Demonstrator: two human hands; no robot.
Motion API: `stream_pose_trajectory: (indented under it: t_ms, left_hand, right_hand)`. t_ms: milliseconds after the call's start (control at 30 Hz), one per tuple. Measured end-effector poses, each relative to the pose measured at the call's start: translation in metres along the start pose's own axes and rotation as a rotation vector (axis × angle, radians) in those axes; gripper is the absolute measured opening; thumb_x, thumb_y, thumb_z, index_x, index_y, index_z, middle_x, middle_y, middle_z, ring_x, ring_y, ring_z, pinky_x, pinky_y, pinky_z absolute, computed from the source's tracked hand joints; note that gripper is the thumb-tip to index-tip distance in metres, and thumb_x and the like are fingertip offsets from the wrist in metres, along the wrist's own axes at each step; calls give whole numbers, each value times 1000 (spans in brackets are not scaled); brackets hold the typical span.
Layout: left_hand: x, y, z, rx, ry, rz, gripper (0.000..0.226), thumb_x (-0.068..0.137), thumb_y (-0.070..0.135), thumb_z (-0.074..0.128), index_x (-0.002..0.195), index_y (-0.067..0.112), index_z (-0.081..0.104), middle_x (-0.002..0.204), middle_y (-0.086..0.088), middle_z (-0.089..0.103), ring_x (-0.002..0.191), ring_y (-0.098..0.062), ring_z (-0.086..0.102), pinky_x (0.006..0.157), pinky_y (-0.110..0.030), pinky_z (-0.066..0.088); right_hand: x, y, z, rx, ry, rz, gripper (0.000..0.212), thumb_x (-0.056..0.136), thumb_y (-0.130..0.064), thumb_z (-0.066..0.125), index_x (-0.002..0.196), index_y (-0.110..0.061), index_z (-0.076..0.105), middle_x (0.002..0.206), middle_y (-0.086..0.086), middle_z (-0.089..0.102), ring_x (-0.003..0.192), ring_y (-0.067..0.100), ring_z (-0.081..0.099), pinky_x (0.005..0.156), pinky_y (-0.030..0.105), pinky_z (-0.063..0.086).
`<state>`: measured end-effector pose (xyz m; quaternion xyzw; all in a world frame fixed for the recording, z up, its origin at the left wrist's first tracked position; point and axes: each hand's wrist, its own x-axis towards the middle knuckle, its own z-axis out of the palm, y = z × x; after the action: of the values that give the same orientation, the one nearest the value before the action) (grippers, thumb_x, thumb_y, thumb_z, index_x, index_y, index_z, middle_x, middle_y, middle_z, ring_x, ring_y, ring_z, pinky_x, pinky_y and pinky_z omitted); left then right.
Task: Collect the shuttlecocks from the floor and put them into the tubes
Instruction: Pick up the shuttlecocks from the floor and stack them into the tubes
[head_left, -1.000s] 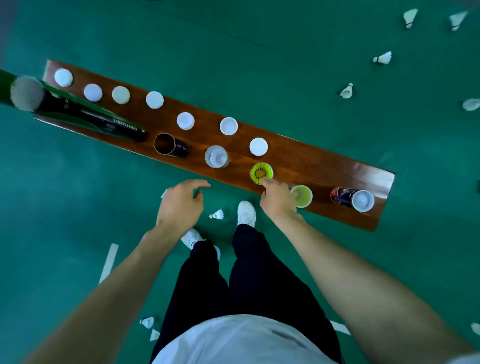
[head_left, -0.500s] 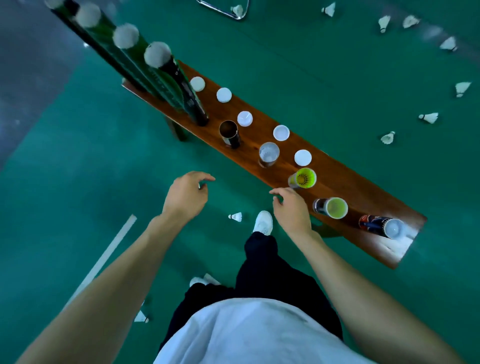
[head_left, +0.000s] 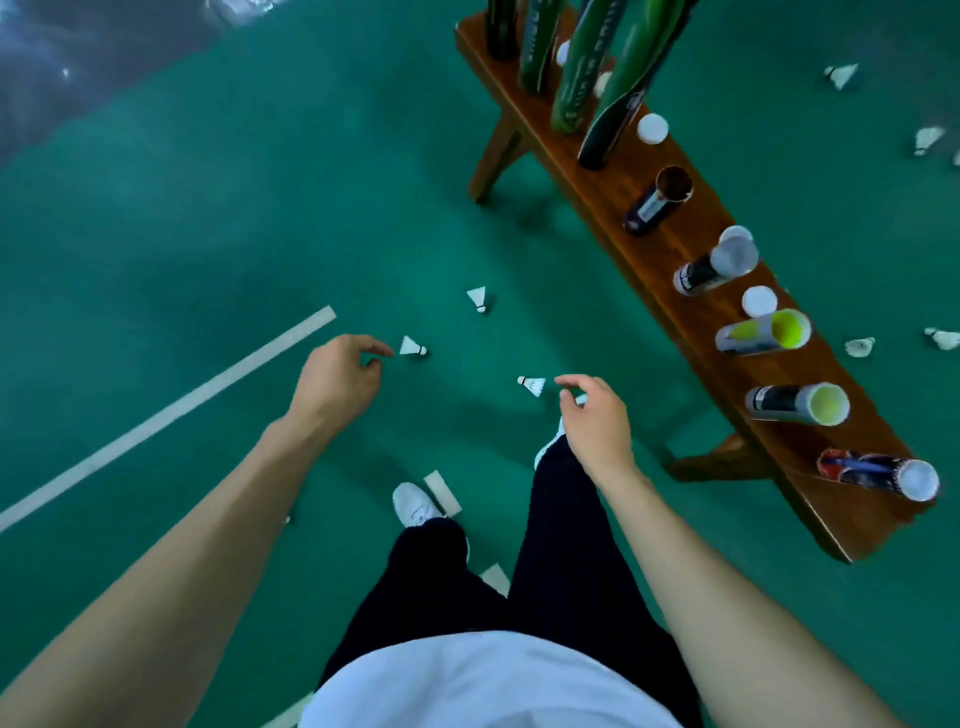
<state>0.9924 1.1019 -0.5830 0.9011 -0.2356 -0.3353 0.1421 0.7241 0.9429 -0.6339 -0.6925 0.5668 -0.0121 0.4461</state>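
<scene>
Three white shuttlecocks lie on the green floor ahead of me: one (head_left: 413, 347) just right of my left hand (head_left: 336, 382), one (head_left: 532, 385) just left of my right hand (head_left: 597, 426), and one (head_left: 477, 299) farther off. Both hands hang over the floor with loosely curled fingers and hold nothing. On the wooden bench (head_left: 691, 332) at the right stand several open tubes, among them a yellow-lined tube (head_left: 763, 335), a pale green-lined tube (head_left: 800, 404) and a brown tube (head_left: 660, 200).
Tall green tubes (head_left: 582, 67) stand at the bench's far end, with white caps (head_left: 652, 128) beside them. More shuttlecocks (head_left: 860, 347) lie beyond the bench at the right. A white court line (head_left: 166, 415) crosses the floor at left. My feet are below the hands.
I have turned left, away from the bench. My right hand has left the yellow-lined tube, and both hands now hang over the floor near the shuttlecocks.
</scene>
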Motion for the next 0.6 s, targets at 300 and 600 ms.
stream_pose_trajectory:
  t_ms: [300,600]
  left_hand:
    - [62,-120,57,-157,-23,-152,33,89,12,53,103,32,75,66,-9,70,38,-14,44,40,-22,38]
    - [272,-235,269,-91,-57,-84,28,90,17,55,96,38,73,98,-12,76,48,-13,56,50,-21,47]
  right_hand:
    - [55,19,115,-76,-201,95,26,98,-17,56,119,-25,69,127,-6,66,96,17,60,82,28,47]
    - [282,222,302,-376,-246,233,30,96,-14,59,125,-17,69,128,6,70,114,28,65,85,25,44]
